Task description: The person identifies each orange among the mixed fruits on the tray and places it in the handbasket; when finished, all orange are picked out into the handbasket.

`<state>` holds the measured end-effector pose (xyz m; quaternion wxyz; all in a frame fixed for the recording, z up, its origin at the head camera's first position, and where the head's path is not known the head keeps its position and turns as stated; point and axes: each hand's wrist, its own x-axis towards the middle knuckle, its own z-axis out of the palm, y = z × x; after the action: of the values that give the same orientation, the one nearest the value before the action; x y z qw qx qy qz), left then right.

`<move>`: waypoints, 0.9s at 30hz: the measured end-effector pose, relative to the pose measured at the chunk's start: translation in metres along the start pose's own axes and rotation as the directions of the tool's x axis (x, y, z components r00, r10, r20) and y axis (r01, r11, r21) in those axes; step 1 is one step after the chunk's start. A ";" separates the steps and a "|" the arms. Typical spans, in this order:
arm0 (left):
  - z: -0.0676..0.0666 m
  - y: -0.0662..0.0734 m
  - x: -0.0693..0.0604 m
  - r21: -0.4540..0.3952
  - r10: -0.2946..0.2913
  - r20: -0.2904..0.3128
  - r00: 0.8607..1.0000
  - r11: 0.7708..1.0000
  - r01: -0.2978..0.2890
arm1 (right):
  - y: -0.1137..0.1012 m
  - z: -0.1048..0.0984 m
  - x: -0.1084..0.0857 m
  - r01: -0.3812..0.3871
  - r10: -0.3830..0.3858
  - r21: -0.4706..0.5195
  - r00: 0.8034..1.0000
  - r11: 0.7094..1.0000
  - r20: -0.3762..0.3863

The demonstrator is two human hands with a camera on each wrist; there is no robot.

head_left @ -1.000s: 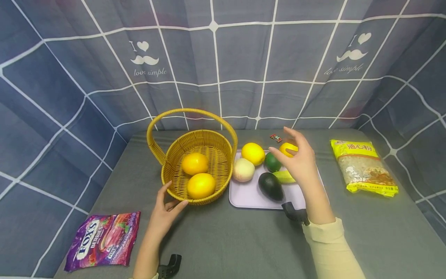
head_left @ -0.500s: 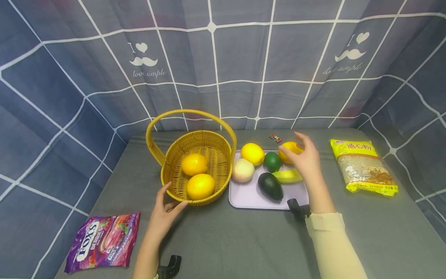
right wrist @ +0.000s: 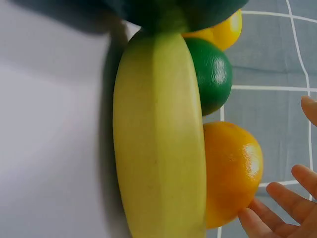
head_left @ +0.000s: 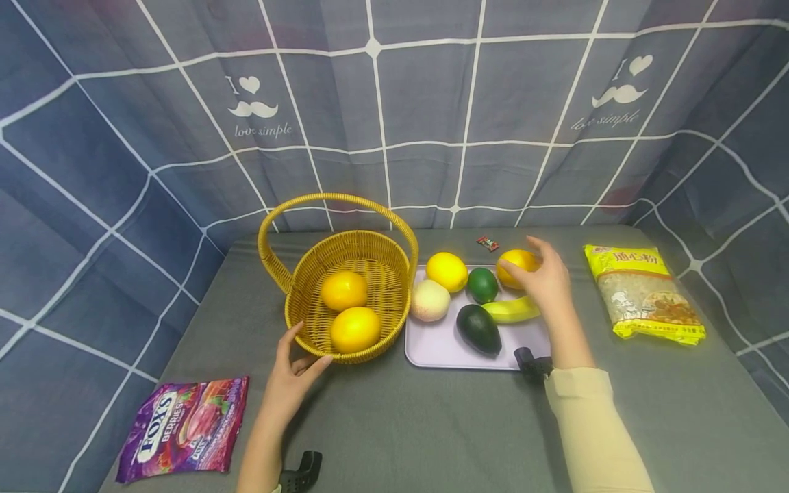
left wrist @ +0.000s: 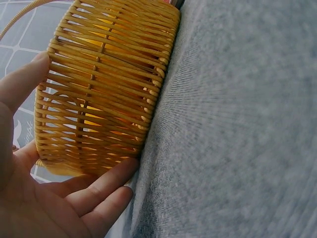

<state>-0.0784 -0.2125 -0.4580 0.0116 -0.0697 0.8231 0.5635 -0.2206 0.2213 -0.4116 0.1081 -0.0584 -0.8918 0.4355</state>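
My left hand [head_left: 290, 383] rests at the near-left rim of the wicker basket [head_left: 403, 322]; in the left wrist view its loosely extended fingers [left wrist: 101, 191] lie against the woven side [left wrist: 99, 89]. Inside the basket are an orange fruit [head_left: 344, 290] and a yellow fruit [head_left: 356, 329]. My right hand [head_left: 547, 281] is spread beside another orange fruit [head_left: 516, 268] at the tray's back right. From the right wrist, a fingertip meets or nearly meets that fruit [right wrist: 232, 173], with the thumb apart from it. A banana [right wrist: 158, 139] lies alongside.
The pale tray [head_left: 431, 352] also bears a lemon [head_left: 446, 272], a peach [head_left: 430, 301], a green fruit [head_left: 483, 285] and a dark avocado [head_left: 479, 330]. A small wrapped sweet [head_left: 487, 244] lies behind. Bags stand apart: purple [head_left: 185, 428] left, yellow [head_left: 644, 294] right.
My right hand has moved down and right from above the tray's back to beside the orange fruit, which has shifted slightly right since half a second ago. My left hand stays at the basket.
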 end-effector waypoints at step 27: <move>0.000 0.001 0.001 0.015 -0.016 -0.006 1.000 1.000 0.016 | 0.029 0.008 0.012 -0.030 0.044 -0.116 0.992 0.993 0.121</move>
<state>-0.0791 -0.2120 -0.4571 0.0145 -0.0777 0.8267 0.5571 -0.2342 0.2354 -0.4381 0.0411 -0.0541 -0.9189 0.3886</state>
